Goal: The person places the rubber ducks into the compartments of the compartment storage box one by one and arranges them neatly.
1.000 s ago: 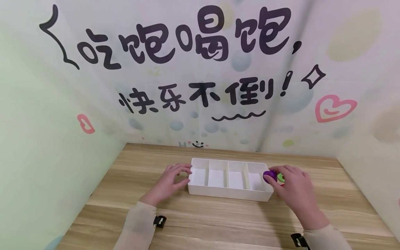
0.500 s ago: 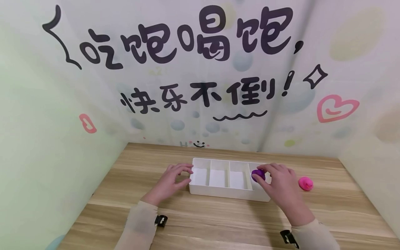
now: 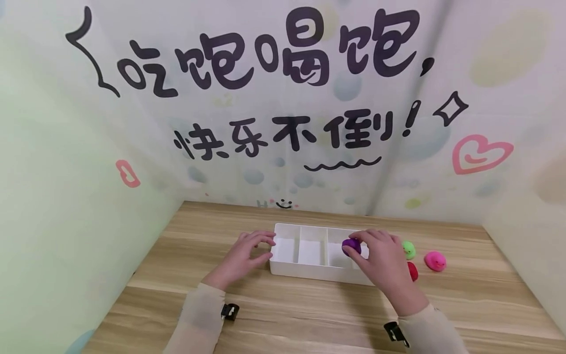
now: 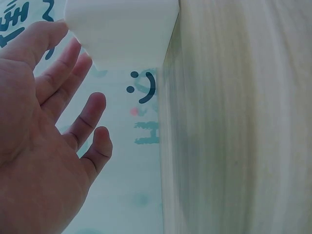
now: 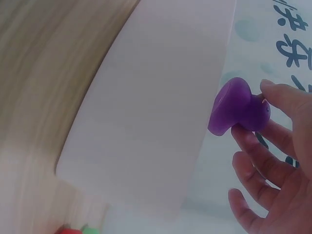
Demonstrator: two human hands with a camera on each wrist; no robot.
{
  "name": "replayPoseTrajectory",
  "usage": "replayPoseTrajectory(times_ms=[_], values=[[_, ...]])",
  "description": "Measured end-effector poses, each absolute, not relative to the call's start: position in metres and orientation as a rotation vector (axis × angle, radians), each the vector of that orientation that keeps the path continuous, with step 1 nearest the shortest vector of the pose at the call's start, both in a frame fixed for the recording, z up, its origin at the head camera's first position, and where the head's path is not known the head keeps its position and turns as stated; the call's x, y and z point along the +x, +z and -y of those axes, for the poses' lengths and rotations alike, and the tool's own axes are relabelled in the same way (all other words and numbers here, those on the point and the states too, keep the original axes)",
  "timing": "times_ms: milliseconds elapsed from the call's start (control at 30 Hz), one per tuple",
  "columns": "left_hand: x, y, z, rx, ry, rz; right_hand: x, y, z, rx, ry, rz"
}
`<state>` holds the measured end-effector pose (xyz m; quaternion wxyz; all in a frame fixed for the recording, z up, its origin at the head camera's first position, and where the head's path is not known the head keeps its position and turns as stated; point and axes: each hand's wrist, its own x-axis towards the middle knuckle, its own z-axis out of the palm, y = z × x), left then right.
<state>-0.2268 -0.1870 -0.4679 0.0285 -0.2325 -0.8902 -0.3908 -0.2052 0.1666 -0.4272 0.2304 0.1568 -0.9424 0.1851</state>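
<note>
A white tray (image 3: 314, 274) with several compartments lies on the table. My left hand (image 3: 245, 258) is at its left end; in the left wrist view, fingertips of that hand (image 4: 44, 131) touch the tray's end wall (image 4: 122, 34), the fingers loosely spread. Between thumb and fingertips, my right hand (image 3: 384, 258) pinches a small purple toy duck (image 3: 351, 247) over the third compartment from the left. The right wrist view shows the duck (image 5: 234, 109) held above the tray's rim. My right hand hides much of the tray's right end.
Beyond the tray's right end stand a green toy duck (image 3: 409, 250), a pink toy duck (image 3: 435, 261) and a partly hidden red toy (image 3: 413, 271). The wooden table (image 3: 287, 314) meets a printed cloth wall (image 3: 283, 182) at the back.
My right hand has carried the purple duck leftward, from the tray's right edge to above the third compartment, uncovering the green, pink and red toys. The left hand has stayed at the tray's left end.
</note>
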Motion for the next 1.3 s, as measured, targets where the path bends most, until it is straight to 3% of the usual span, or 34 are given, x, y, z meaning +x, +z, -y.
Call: replayPoseTrajectory(times_ms=[1300], values=[[-0.228, -0.467, 0.186, -0.660, -1.207, 2.786, -0.223, -0.425, -0.080, 0.589, 0.488, 2.641]])
